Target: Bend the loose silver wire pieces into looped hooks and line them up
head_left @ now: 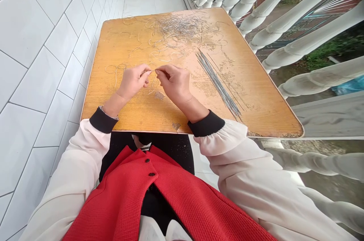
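Observation:
My left hand and my right hand are raised over the near part of the wooden table, fingertips almost meeting. Each has thumb and forefinger pinched together on a thin wire, of which only a short length shows in the gap. Below the fingers, loose wire bits lie on the tabletop. To the right of my right hand rests a bundle of straight grey wires, slanting across the table. Thin looped wires lie left of my left hand.
A tangled heap of wire spreads over the far part of the table, with curled strands around it. White wall tiles run along the left. A white balustrade stands close on the right.

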{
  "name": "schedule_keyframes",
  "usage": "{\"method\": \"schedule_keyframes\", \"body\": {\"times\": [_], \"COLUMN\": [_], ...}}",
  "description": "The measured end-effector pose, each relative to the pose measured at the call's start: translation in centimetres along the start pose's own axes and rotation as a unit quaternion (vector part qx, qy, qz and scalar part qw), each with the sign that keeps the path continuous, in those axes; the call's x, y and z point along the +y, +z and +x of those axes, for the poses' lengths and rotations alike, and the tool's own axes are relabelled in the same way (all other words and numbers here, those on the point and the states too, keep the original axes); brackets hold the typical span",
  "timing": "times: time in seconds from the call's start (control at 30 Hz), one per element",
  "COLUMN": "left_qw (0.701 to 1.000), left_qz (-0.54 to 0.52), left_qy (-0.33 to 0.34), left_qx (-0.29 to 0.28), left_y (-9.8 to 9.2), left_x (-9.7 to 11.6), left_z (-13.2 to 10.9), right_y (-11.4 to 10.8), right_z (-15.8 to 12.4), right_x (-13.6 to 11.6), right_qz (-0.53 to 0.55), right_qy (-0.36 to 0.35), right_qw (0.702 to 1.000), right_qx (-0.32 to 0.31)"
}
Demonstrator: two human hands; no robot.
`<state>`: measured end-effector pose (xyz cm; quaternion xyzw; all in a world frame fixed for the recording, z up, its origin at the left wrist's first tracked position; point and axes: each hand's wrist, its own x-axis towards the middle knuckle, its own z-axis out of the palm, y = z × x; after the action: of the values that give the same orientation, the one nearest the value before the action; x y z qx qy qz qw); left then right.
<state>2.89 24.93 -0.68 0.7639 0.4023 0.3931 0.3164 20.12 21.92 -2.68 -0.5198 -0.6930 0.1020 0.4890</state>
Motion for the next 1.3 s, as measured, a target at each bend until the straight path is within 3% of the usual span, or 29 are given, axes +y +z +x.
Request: {"method": "schedule_keyframes", "body": {"times": [0.2,0.37,0.6,0.73,0.83,1.0,1.3], "left_qw": [0.989,0.984,0.998,0.985,0.972,0.956,0.938], "left_qz": [0.125,0.158,0.013,-0.111,-0.155,-0.195,-0.256], "left_qy": [0.071,0.077,-0.019,-0.13,-0.171,-0.208,-0.208], "left_qx": [0.012,0.039,0.053,0.001,-0.037,-0.074,-0.106], "left_y": [0.1,0.6,0.7,0.5,0.3,-0.2,-0.8], "left_x": [-0.1,0.5,1.4,1.5,1.9,2.8,2.3], "left_z": [-0.4,-0.8,-0.6,0.0,0.2,0.0,0.2], "right_y": [0.1,0.4,0.2,0.0,-0.1,-0.2,-0.7], "right_z": [-0.3,-0.5,0.0,0.5,0.7,1.0,1.5], "right_x": [0.4,0.1,-0.7,-0.8,-1.0,-1.2,-1.5], "right_qz": [-0.137,-0.127,0.093,0.139,0.16,0.207,0.26], "right_qy": [-0.058,-0.038,0.097,0.14,0.15,0.17,0.19], "right_qw": [0.989,0.991,0.991,0.98,0.976,0.963,0.947], "right_qx": [-0.002,0.011,0.0,0.011,0.016,0.01,-0.011]}}
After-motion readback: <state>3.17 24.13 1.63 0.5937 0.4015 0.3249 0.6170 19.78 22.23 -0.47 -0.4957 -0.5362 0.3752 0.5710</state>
